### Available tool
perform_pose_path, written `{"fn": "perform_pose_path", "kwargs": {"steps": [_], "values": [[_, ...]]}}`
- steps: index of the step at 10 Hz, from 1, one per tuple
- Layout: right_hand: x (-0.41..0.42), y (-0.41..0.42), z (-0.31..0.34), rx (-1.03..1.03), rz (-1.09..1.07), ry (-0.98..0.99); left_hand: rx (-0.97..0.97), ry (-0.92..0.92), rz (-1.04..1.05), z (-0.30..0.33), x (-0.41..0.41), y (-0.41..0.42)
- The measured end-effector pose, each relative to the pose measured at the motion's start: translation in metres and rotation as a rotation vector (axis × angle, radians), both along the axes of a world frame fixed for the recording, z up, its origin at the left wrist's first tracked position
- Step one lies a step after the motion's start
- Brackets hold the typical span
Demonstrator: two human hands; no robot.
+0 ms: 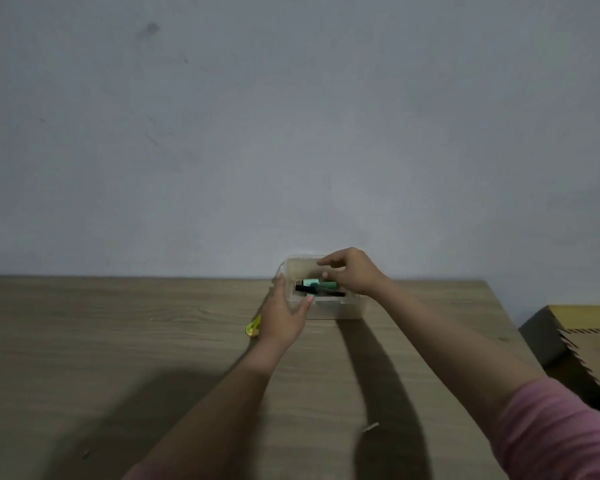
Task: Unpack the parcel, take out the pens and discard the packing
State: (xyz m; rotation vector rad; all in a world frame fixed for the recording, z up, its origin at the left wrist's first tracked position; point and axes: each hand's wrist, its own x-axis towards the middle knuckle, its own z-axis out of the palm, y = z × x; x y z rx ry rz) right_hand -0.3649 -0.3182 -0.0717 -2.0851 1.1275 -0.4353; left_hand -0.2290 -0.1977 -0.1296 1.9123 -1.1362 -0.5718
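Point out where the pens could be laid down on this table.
The broad table left of the left hand shows only a yellow object. The near strip between the forearms holds one small scrap. It is crowded at the clear box, where the right hand reaches.

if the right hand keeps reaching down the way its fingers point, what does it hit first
Most likely the pens lying in the clear box; the right hand hangs just above them, though depth is hard to judge.
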Motion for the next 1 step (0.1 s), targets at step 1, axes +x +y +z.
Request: {"fn": "perform_pose_path", "kwargs": {"steps": [1], "values": [[-0.0031, 0.0377, 0.0297, -0.18, -0.144, -0.266, -0.01, -0.024, -0.01, 0.0168, 0.003, 0.0005]]}}
